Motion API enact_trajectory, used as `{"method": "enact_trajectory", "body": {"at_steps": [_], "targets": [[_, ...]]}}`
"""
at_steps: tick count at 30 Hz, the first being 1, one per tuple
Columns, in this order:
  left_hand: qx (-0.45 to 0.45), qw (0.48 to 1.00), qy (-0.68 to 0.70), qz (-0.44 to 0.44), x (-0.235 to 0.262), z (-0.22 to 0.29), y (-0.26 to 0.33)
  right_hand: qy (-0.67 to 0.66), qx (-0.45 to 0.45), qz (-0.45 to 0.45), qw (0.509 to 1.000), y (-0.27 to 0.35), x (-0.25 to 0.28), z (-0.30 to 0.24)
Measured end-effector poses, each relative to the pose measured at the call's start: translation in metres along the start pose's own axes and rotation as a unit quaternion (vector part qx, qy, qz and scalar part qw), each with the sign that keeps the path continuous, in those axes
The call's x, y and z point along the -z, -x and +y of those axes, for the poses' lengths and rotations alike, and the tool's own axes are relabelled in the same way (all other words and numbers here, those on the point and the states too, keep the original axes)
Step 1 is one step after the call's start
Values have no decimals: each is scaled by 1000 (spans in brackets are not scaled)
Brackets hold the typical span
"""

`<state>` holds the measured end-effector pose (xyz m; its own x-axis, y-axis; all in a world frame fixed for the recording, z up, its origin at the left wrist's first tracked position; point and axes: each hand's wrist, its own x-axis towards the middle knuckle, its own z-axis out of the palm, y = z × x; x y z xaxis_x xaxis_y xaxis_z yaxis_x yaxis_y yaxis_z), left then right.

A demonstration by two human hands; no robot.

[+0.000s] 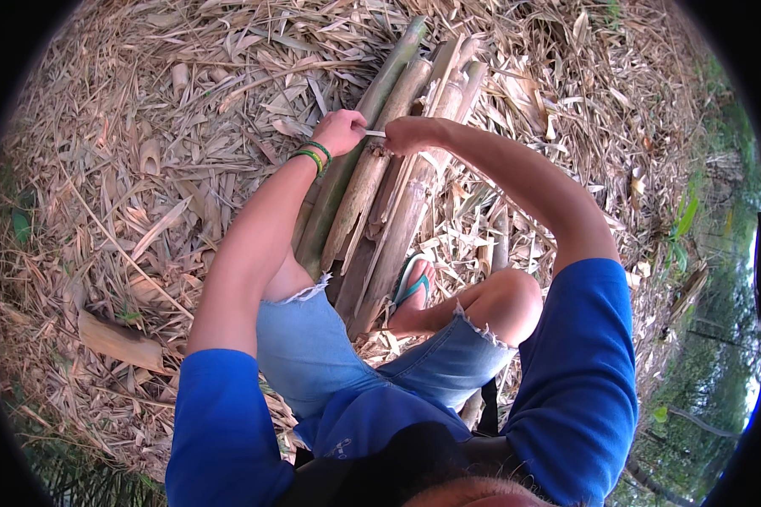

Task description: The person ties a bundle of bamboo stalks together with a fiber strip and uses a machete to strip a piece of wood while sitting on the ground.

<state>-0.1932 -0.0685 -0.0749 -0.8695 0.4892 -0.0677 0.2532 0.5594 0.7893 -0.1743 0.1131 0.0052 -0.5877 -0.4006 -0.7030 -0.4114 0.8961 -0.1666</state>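
A bundle of dry, split bamboo poles lies lengthwise on the ground in front of me, with one greener pole along its left side. Above its upper half, a short pale strip stretches between my two hands; I cannot make out what it is made of. My left hand, with green bands at the wrist, is closed on the strip's left end. At the other end my right hand grips it in a fist, knuckles up. Both hands are close to the poles; whether they touch them is hidden.
Dry bamboo leaves cover the ground all round. A curved brown husk lies at the left. My foot in a flip-flop is beside the bundle's near end, and my knees flank it. Green plants grow at the right.
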Motion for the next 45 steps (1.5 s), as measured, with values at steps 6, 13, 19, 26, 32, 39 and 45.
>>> {"method": "enact_trajectory", "body": {"at_steps": [6, 13, 19, 26, 32, 39, 45], "targets": [[-15, 999, 19, 45, -18, 21, 7, -338, -72, 36, 938, -11, 2, 48], [-51, 990, 18, 129, -67, 76, 10, -437, -140, 213, 863, 16, -38, 92], [-111, 987, -4, 116, -69, 78, 6, -153, 118, 435, 879, 50, -89, 91], [-206, 969, -64, 122, -73, 83, 9, 96, -63, 370, 922, 63, -119, 99], [-254, 962, -69, 72, -70, 79, 8, -96, -113, 586, 796, 41, -147, 73], [-274, 961, -25, 42, -62, 69, 0, -192, -147, 645, 726, 35, -162, 28], [-287, 957, -27, 29, -60, 65, -3, -217, -202, 625, 722, 32, -161, 6]]}}
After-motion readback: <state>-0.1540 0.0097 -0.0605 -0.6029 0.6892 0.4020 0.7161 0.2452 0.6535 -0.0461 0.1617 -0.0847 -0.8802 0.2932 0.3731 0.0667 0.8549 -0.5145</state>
